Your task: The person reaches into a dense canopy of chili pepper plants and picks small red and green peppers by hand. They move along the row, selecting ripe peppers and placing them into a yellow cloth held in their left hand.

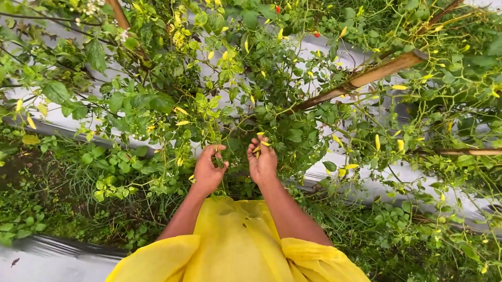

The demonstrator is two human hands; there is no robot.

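Two hands meet: right hand (262,161) fingers pinch upright yellow chilies (260,141); left hand (209,170) fingers curl around a green stem (220,161).

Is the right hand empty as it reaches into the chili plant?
No: the right hand is curled around several small yellow chilies, which show between its fingers, while the left hand grips a green stem beside it.
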